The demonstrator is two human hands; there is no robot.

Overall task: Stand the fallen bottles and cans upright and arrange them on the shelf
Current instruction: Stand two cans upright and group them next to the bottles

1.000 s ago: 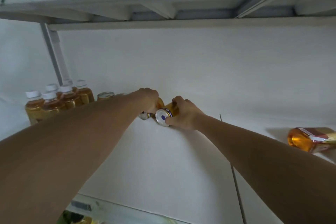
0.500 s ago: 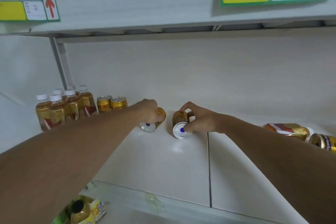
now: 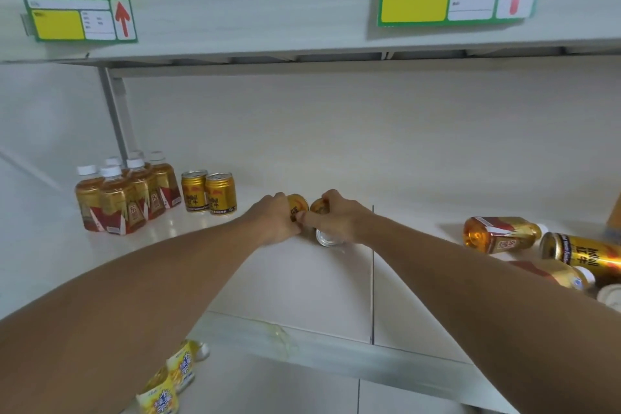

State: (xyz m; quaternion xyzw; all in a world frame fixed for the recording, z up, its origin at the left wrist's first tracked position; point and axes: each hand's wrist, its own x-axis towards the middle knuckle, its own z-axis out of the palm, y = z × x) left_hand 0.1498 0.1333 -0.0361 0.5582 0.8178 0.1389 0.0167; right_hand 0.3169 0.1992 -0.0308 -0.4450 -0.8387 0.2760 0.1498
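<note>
Two gold cans lie at the middle of the white shelf [image 3: 302, 286]. My left hand [image 3: 274, 220] grips the left can [image 3: 298, 206], tilted up off the shelf. My right hand [image 3: 337, 218] grips the right can [image 3: 325, 236], whose silver end faces me. Standing at the back left are two upright gold cans [image 3: 209, 191] and several amber bottles [image 3: 124, 195] with white caps. On the right lie a fallen amber bottle [image 3: 497, 233], a fallen gold can [image 3: 581, 250] and another fallen bottle [image 3: 557, 274].
An upper shelf edge [image 3: 268, 20] with yellow price tags hangs overhead. A grey upright post [image 3: 116, 111] stands at the back left. Yellow bottles [image 3: 171, 380] sit on the lower shelf below the front lip [image 3: 336, 349].
Both hands have drawn the two cans closer together. The left can has tipped up from lying flat. The camera has tilted down and back, so more of the right-hand fallen items shows.
</note>
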